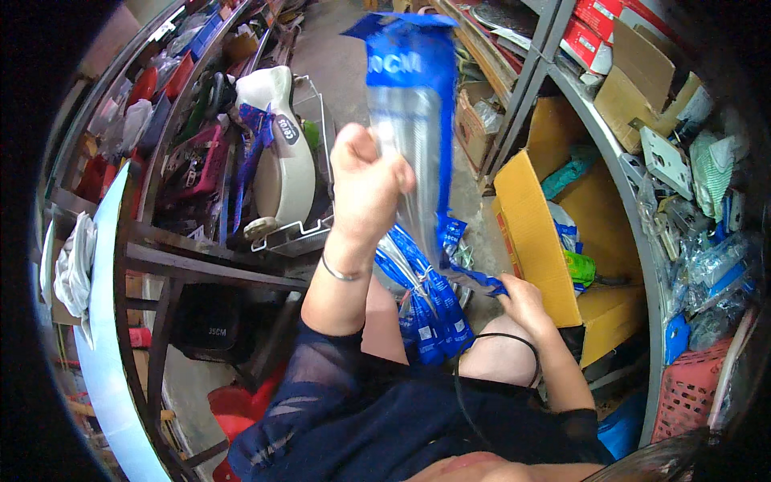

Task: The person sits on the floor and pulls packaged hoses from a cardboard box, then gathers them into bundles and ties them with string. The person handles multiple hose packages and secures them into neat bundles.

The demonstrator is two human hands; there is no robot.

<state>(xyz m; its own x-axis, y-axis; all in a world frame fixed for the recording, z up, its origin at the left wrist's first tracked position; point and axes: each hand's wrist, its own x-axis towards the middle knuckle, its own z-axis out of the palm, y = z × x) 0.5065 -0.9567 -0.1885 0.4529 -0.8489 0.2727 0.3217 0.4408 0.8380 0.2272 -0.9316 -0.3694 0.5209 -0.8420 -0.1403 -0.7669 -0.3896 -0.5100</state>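
Note:
My left hand [367, 175] is raised at the upper middle and grips a blue and clear plastic packet [409, 120] with a bundle of braided metal hoses inside; motion blurs it. Its lower end narrows to a twisted blue strip, which my right hand [524, 301] pinches at the right of my lap. Beneath the packet, between my legs, lie more blue packets [427, 313], gathered with a pale tie around their middle.
An open cardboard box [542, 241] stands at the right below a metal shelf holding plastic-wrapped parts. A white wire basket [301, 235] and a cream toilet-like ceramic or plastic piece [280, 169] stand left. Crowded shelves line the far left.

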